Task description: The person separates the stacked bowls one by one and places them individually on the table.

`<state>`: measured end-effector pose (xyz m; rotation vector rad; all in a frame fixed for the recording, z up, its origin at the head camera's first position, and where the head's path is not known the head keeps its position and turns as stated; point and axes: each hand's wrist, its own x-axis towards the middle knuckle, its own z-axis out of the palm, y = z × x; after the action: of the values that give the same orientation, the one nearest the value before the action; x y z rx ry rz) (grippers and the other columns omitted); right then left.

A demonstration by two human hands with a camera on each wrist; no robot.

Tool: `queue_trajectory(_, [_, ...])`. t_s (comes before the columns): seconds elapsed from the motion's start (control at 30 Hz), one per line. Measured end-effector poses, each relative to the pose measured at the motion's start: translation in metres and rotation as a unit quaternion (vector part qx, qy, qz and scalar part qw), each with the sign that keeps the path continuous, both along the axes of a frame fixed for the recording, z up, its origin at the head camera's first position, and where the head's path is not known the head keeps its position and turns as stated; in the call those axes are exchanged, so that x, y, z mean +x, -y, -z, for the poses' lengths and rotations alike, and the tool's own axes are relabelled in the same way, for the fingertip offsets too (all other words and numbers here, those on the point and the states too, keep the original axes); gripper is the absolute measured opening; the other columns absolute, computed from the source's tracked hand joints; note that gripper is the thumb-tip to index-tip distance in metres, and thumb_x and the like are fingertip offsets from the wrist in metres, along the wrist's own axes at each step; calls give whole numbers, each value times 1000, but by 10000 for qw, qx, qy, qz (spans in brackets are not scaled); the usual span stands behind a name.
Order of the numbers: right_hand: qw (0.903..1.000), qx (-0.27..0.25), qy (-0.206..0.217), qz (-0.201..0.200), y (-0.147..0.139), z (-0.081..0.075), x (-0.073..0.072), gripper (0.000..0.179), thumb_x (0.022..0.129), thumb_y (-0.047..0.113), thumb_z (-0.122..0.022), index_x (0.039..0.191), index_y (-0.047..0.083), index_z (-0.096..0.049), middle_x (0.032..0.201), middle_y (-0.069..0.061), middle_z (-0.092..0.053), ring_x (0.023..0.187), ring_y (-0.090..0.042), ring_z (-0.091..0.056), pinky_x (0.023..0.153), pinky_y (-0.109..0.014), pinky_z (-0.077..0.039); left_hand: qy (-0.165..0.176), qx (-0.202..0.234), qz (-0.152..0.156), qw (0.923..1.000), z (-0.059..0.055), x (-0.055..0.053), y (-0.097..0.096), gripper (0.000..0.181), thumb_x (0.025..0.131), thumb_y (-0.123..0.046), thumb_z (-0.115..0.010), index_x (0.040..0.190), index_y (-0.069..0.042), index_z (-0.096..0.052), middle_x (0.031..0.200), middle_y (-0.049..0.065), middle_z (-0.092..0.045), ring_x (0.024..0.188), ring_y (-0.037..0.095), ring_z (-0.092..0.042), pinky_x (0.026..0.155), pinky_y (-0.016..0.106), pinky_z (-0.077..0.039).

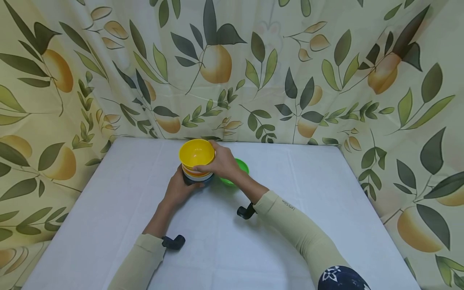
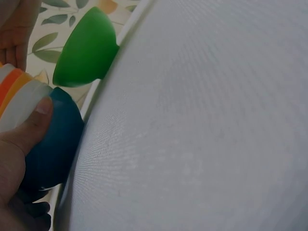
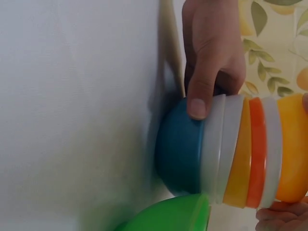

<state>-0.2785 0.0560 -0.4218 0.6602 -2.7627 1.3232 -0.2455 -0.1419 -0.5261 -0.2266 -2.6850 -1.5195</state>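
Observation:
A stack of nested bowls stands near the far edge of the table. Its lowest one, a dark blue bowl (image 3: 179,149), is gripped low down by my left hand (image 1: 178,188), thumb across its front near the rim. Above it come white bowls (image 3: 273,151), an amber one and an orange bowl (image 3: 258,151). At the top sits a yellow bowl (image 1: 197,152), its inside facing up. My right hand (image 1: 225,163) holds this yellow bowl from the right, thumb in front and fingers behind. Just right of the stack is a green bowl (image 1: 242,165), partly hidden behind the right hand.
A white cloth covers the table (image 1: 290,177). Behind it and along the sides hangs a curtain (image 1: 268,100) printed with fruit and leaves. Black wrist mounts (image 1: 174,242) stick out from both cuffs.

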Motion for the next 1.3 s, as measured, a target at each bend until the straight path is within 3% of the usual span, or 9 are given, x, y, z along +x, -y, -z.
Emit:
queue_trajectory(0.3, [9998, -67, -203, 10, -5, -12, 7, 92, 77, 43, -94, 149, 5, -53, 127, -8, -70, 107, -21, -67, 90, -34, -60, 16, 65, 15, 10000, 1, 0, 0, 102, 82, -37, -93, 159, -12, -32, 150, 11, -51, 138, 30, -48, 122, 52, -34])
queue_trajectory(0.57, [9994, -89, -83, 328, -21, -27, 18, 104, 77, 44, -93, 157, -1, -43, 146, -15, -61, 132, -28, -58, 110, -44, -51, 55, 57, -44, 10000, 2, 0, 0, 104, 81, -35, -94, 160, -12, -32, 152, 12, -51, 141, 32, -47, 123, 52, -32])
queue_trajectory(0.67, [9990, -118, -65, 436, -28, -31, 21, 106, 77, 45, -93, 158, -2, -43, 148, -17, -59, 134, -30, -57, 111, -46, -49, -3, 39, -36, 10000, 2, 0, -1, 105, 80, -34, -95, 161, -12, -32, 153, 12, -50, 142, 32, -46, 123, 52, -31])
queue_trajectory(1.3, [9958, -389, -98, 824, -72, -32, 37, 106, 78, 40, -94, 159, -1, -40, 155, -15, -53, 143, -33, -48, 116, -52, -44, 60, 26, -101, 9999, 2, 1, -1, 111, 80, -31, -95, 164, -9, -26, 160, 15, -44, 148, 32, -41, 125, 50, -29])
